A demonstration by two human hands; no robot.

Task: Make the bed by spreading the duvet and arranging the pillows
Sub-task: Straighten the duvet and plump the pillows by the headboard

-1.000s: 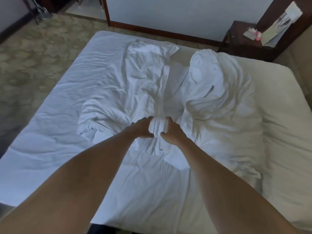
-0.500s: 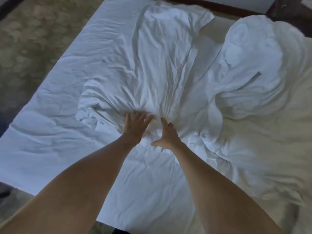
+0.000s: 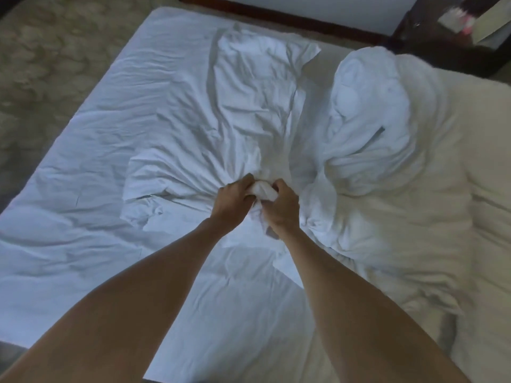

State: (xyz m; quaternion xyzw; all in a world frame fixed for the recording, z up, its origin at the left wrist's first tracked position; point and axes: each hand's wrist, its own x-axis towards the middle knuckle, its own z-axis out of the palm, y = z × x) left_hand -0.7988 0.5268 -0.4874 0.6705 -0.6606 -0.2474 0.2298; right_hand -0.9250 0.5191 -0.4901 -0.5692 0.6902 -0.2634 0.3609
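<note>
Patterned carpet (image 3: 41,59) runs along the left of the bed (image 3: 69,217); a pale wall with dark wood skirting (image 3: 276,20) closes the far side. Bed covered by a white sheet, creased throughout.

Duvet (image 3: 249,120), white, lies crumpled across the middle of the bed, bunched rather than spread. One flatter part reaches toward the far edge; a thicker, rolled mound (image 3: 370,111) sits to the right of it. Folds radiate out from a gathered point near the centre.

Left hand (image 3: 231,201) and right hand (image 3: 282,208) are side by side at that gathered point, nearly touching. Both have fingers curled tight around a wad of the duvet fabric, which bulges white between them. Bare forearms reach in from the near edge.

Right portion of the bed shows cream bedding (image 3: 442,203), soft and rumpled; whether it is pillow or mattress pad cannot be told.

Dark wooden nightstand (image 3: 431,48) at the far right corner, just beyond the bed. On it: blurred papers (image 3: 489,31) and a small pink item (image 3: 468,29), not identifiable.
</note>
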